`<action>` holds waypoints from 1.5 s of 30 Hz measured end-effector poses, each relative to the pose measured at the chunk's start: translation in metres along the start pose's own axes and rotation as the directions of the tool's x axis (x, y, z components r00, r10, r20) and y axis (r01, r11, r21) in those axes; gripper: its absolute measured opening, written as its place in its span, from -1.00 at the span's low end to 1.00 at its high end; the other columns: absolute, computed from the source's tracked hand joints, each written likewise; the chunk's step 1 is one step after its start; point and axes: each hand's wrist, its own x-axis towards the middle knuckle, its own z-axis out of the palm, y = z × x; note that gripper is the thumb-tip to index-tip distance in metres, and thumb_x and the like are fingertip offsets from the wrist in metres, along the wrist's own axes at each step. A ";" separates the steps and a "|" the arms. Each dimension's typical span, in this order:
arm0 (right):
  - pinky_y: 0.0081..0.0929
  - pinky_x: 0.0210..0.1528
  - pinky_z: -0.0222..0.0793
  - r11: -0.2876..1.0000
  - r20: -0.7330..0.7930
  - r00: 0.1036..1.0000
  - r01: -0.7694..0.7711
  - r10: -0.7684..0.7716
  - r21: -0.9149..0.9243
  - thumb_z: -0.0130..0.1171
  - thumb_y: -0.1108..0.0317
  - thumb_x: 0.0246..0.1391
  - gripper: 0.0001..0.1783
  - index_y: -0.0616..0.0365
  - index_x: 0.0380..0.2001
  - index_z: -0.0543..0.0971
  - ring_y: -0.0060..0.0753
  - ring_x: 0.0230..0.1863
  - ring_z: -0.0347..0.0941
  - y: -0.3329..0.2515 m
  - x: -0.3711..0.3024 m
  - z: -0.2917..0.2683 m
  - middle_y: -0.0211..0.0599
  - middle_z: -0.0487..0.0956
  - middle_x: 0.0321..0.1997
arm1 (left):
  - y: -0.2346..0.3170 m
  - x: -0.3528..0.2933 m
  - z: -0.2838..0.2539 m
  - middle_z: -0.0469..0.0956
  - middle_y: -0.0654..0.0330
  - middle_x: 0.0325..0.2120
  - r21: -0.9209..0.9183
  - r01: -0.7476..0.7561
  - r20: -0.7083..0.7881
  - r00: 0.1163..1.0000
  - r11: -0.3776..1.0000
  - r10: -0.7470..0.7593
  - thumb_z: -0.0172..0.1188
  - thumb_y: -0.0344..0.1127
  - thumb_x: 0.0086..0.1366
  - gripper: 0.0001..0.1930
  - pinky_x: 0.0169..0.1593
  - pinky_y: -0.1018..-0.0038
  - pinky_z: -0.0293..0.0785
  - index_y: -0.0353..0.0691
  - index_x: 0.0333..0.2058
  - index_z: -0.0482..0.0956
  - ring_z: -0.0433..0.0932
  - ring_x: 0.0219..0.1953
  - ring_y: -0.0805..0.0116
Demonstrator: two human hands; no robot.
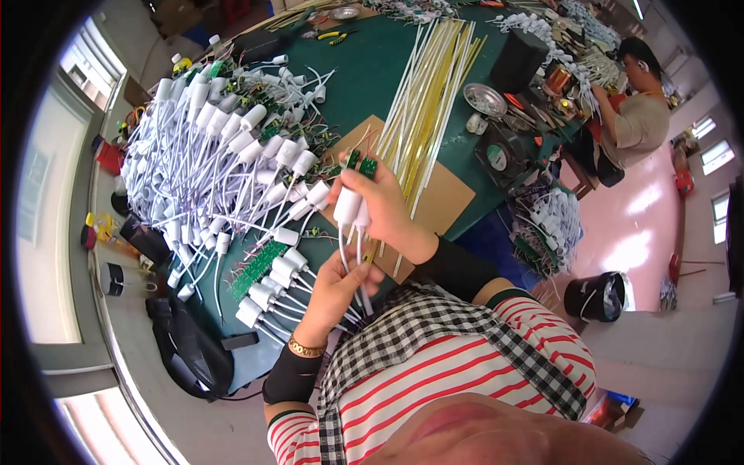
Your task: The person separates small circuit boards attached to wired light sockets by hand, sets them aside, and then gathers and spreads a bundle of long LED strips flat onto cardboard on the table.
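A round black bucket (pixel 580 297) stands on the glossy pink floor (pixel 632 221) at right; yellow-handled pliers (pixel 339 37) lie at top centre, a round silver metal dish (pixel 467 94) at upper right.

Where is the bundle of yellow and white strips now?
In the head view, the bundle lies slightly right of centre on the green tabletop, beyond the right hand, its near end over brown cardboard.

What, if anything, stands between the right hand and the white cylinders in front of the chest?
Nothing visible: the right hand holds the white cylinders directly. The left hand is lower, at the white cables, and does not come between.
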 end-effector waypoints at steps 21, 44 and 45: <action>0.39 0.17 -0.19 -0.404 0.592 0.802 0.567 0.075 -0.717 0.04 0.07 0.07 -0.41 0.09 0.14 0.32 0.14 0.33 -0.08 0.064 0.061 0.005 0.07 0.15 0.27 | 0.042 0.020 -0.143 0.47 0.03 -0.22 0.981 0.157 -0.013 0.640 -0.114 0.768 0.22 -0.16 0.12 -0.62 -0.35 0.32 0.48 -0.11 -0.09 0.49 0.53 -0.35 0.08; 0.39 0.21 -0.41 -0.536 0.495 0.844 0.521 0.208 -0.664 0.20 -0.09 -0.12 0.09 0.46 0.24 -0.05 0.32 0.37 -0.43 0.081 0.040 -0.003 0.34 -0.26 0.34 | -0.029 -0.107 -0.136 0.52 0.13 -0.34 0.044 -0.203 -0.846 0.513 0.978 0.144 0.29 -0.42 0.05 -0.56 -0.32 0.50 0.44 -0.45 -0.10 0.38 0.50 -0.38 0.43; 0.40 0.20 -0.41 -0.545 0.464 0.860 0.498 0.211 -0.675 0.21 -0.10 -0.14 0.11 0.47 0.23 -0.06 0.33 0.37 -0.43 0.081 0.038 -0.003 0.34 -0.27 0.34 | -0.025 -0.113 -0.129 0.53 0.17 -0.32 -0.032 -0.233 -0.835 0.540 0.972 0.101 0.21 -0.46 0.12 -0.62 -0.29 0.55 0.44 -0.42 -0.07 0.40 0.51 -0.34 0.48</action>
